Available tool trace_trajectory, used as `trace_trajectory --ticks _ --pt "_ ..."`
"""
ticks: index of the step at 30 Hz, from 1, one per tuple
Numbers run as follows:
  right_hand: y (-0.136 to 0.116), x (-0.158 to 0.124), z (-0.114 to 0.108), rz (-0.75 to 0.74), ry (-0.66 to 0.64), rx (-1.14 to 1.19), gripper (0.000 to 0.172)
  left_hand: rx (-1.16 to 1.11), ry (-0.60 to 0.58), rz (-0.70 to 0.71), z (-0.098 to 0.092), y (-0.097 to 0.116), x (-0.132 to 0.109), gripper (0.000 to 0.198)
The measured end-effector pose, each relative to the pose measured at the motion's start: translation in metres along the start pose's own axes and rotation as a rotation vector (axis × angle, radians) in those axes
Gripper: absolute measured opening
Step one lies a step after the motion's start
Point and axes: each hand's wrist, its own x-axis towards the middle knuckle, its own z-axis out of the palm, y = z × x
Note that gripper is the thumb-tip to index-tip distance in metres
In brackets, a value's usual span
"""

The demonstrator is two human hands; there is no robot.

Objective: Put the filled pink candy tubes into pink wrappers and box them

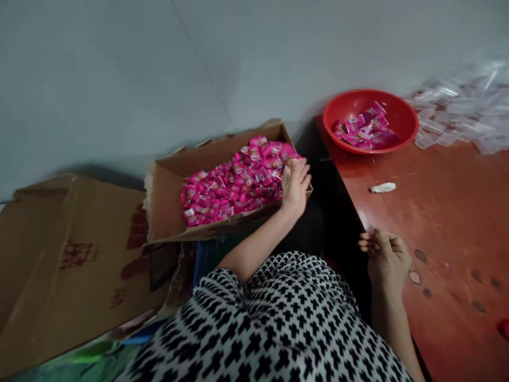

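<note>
My left hand [295, 185] is over the right end of an open cardboard box [167, 207], its fingers stretched out and apart. Bright pink wrapped packets [234, 183] fill much of that box, and some lie right by the fingertips. Nothing is seen gripped in this hand. At the near edge of the reddish-brown table [449, 212], my right hand [388, 260] is loosely closed, thumb against curled fingers, with no object visible in it.
On the table stands a red bowl [369, 148] holding several pink packets [368, 127]. Clear plastic pieces [465, 111] are heaped at the back right. A small white crumpled piece [383, 187] lies before the bowl. Flattened cardboard [91, 254] is at left; a dark gap separates box and table.
</note>
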Motion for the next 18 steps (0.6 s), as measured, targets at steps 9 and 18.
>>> trace_trajectory --ticks 9,18 --pt "-0.015 0.034 0.077 -0.113 -0.401 -0.208 0.032 0.569 -0.179 0.265 -0.031 0.013 0.017 0.038" --pt "0.002 0.113 0.25 0.108 -0.746 -0.28 0.042 0.667 -0.734 0.151 -0.069 -0.057 -0.037 0.021"
